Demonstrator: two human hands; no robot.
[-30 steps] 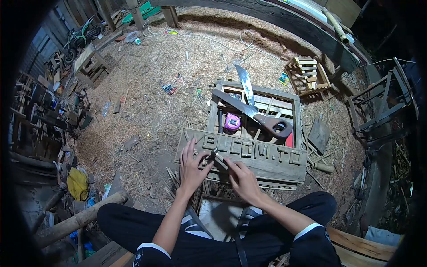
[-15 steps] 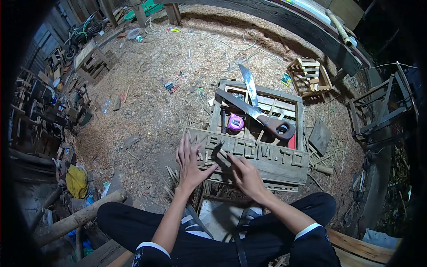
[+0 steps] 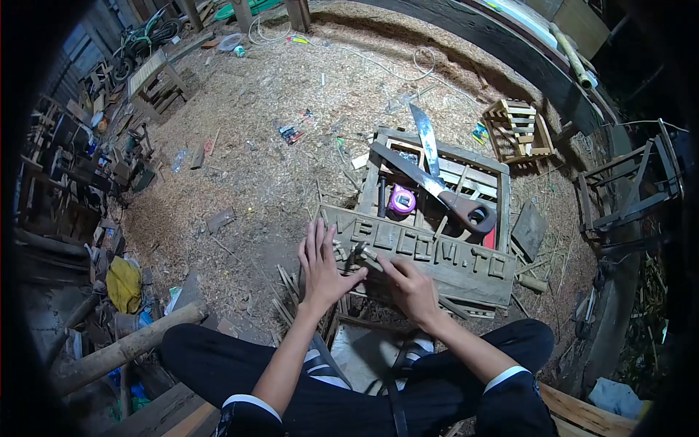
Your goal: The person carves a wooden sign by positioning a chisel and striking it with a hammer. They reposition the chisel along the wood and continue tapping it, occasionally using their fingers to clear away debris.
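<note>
A wooden board point(image 3: 466, 280) with raised letters made of small sticks lies before my knees. My left hand point(image 3: 320, 269) rests at its left end, fingers spread and thumb stretched right. My right hand point(image 3: 411, 288) is closed round the handle of a small hammer point(image 3: 369, 254), its dark head low over the board near my left thumb. Beyond the board, a handsaw point(image 3: 437, 188), a machete blade point(image 3: 425, 138), a pink tape measure point(image 3: 401, 200) and a dark rod-like tool point(image 3: 382, 195) lie on a slatted wooden frame point(image 3: 502, 189).
A slatted crate point(image 3: 545, 140) stands beyond the frame at the right, with a wooden rack point(image 3: 630, 175) farther right. Wood scraps and a yellow cloth point(image 3: 124, 284) lie at the left, near a thick pole point(image 3: 145, 342). Shavings cover the ground point(image 3: 255, 124).
The view has shifted, so the scene appears farther right. The hammer's head has dropped closer to the board. My left hand stays spread at the board's left end.
</note>
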